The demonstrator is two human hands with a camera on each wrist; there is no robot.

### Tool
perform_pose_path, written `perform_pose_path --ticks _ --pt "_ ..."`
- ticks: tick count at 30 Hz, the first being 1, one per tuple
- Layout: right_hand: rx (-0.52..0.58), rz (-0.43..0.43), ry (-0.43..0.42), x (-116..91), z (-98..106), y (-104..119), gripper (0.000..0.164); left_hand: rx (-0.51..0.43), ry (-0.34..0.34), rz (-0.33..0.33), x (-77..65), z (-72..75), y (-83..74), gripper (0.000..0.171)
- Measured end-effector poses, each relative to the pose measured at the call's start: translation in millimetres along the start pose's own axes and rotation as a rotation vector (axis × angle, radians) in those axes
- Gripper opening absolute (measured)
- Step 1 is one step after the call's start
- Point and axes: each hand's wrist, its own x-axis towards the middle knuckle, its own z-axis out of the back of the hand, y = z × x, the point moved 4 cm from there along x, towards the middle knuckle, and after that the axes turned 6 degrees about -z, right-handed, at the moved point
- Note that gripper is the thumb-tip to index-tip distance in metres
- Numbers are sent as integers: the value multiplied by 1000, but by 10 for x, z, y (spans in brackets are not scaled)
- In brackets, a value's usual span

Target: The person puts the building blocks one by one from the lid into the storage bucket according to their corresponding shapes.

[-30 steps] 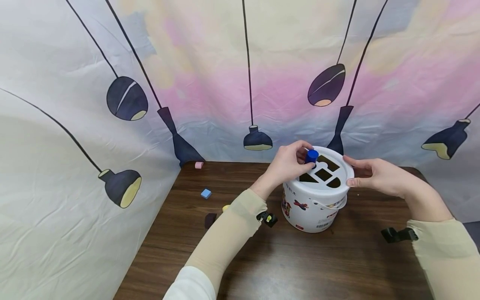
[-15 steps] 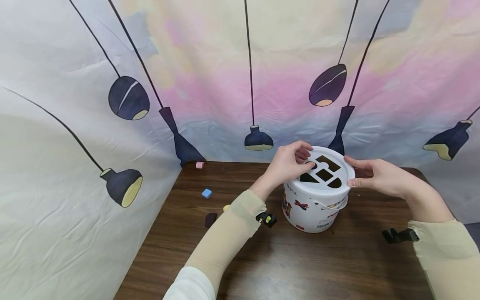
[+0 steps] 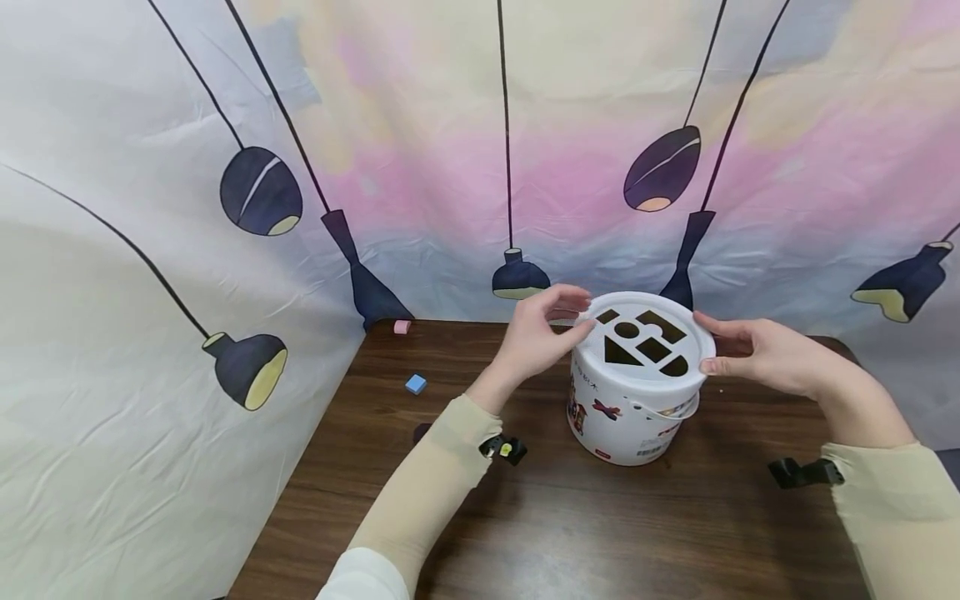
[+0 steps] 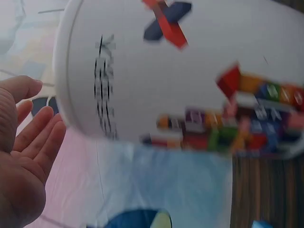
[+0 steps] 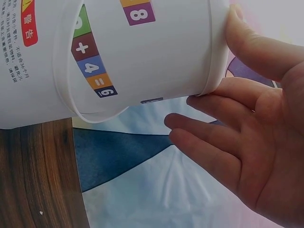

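A white shape-sorter bucket (image 3: 622, 425) stands on the wooden table, printed with coloured blocks. Its lid (image 3: 637, 375) has several shaped holes, among them a round one, a triangle and a square. My left hand (image 3: 532, 333) is by the lid's left edge, fingers loosely bent and holding nothing; the left wrist view shows its palm (image 4: 23, 171) beside the rim. At the other side my right hand (image 3: 772, 354) holds the lid's rim between thumb and fingers. The right wrist view shows the lower fingers (image 5: 209, 147) of that hand apart from the bucket.
A pink block (image 3: 402, 327) lies near the table's back left corner, with a blue block (image 3: 416, 383) in front of it. A dark block (image 3: 422, 432) is mostly hidden by my left forearm. Behind the table hangs a cloth (image 3: 420, 167) with painted lamps.
The blue cylinder in my left hand went down through the round hole and is out of sight. My left hand has since drawn back left from the lid. My right hand stays at the rim.
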Motion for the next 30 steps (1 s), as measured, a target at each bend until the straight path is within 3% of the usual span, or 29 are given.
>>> perform_pose_path --ticks 4,7,11,17,25,30 --pt "-4 5 -2 -4 4 -16 84 47 -17 16 -189 275 165 34" --pt "0 -10 -2 -6 5 -28 84 97 -33 44 -372 516 373 34" --pt "4 -22 -5 -4 6 -30 84 154 -62 135 -675 884 695 32" --pt "1 -5 -7 -3 8 -40 84 200 -125 325 -1078 1440 1163 35" --pt "7 1 -15 3 1 -56 83 351 -202 526 -1400 2085 1641 35" --pt "5 -2 -18 6 -5 -48 83 371 -218 615 -1504 2297 1886 39"
